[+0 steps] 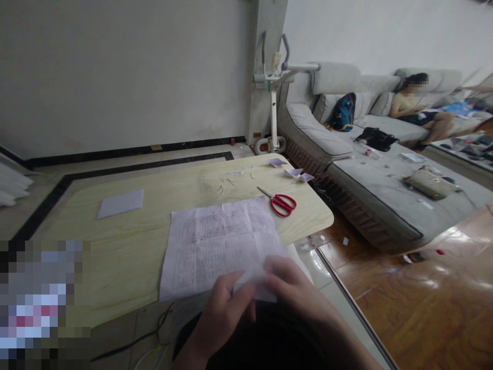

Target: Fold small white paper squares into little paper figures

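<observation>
A creased white sheet of printed paper [223,241] lies on the pale wooden table [127,257], its near corner hanging over the front edge. My left hand [221,306] and my right hand [295,288] both pinch that near corner, fingers closed on the paper. Red-handled scissors [282,203] rest on the table just beyond the sheet, to the right. A small stack of white paper squares [120,203] sits at the table's left.
Small folded paper pieces [295,172] and scraps lie at the table's far right corner. A grey sofa [370,169] with bags stands on the right, a person seated at its far end. A white exercise machine [274,103] stands by the wall. Cables lie on the floor below.
</observation>
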Demonstrator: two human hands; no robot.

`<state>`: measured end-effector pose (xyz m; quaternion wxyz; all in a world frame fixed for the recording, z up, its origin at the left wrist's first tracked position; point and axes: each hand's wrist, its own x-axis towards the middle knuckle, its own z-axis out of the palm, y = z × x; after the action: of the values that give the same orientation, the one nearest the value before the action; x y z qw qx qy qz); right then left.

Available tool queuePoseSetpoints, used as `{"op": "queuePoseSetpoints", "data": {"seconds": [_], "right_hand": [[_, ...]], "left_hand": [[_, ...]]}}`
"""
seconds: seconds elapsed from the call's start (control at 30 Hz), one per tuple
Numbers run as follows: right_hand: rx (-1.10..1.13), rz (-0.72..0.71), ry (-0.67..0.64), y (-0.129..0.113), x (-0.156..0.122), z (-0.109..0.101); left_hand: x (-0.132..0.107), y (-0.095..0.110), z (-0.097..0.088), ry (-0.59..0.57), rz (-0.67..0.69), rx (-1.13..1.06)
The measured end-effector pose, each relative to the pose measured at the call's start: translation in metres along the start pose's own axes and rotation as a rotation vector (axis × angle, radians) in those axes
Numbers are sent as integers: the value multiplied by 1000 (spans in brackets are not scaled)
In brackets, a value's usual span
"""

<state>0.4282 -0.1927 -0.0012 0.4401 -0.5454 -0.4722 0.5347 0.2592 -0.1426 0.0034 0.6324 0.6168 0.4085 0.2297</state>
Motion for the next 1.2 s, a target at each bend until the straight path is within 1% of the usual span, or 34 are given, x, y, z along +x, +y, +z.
{"op": "queuePoseSetpoints", "data": {"seconds": [0.1, 0.2, 0.3, 0.43, 0.57, 0.7, 0.8, 0.87, 0.93, 1.07, 1.2], "right_hand": [[26, -6, -105, -4, -1, 1], [56, -2, -177, -9, -2, 3], [44, 3, -171, -11, -2, 3], [35, 7, -153, -11, -2, 2], [63, -7, -200, -13, -2, 2], [78, -31, -229, -14, -2, 2], [28, -24, -205, -13, -2, -1], [-10, -8, -160, -11, -3, -4], [-25, 3, -100, -8, -3, -7], [11, 30, -6, -4, -2, -8], [54, 31, 53, 1, 0, -6]], "left_hand": [[2, -1, -2, 10, 18, 34], [3, -1, -4, -40, 30, 73], [4, 0, -6, -78, 11, 106], [4, 1, -7, -112, 2, 91], [4, -1, -7, -114, -23, 71], [4, -2, -6, -111, -13, 93], [3, 0, -4, -77, -7, 88], [2, 1, -4, -53, -5, 66], [2, 2, -4, -57, -16, 34], [2, -1, -2, -79, -34, -39], [3, -5, -2, -49, -87, -119]]}}
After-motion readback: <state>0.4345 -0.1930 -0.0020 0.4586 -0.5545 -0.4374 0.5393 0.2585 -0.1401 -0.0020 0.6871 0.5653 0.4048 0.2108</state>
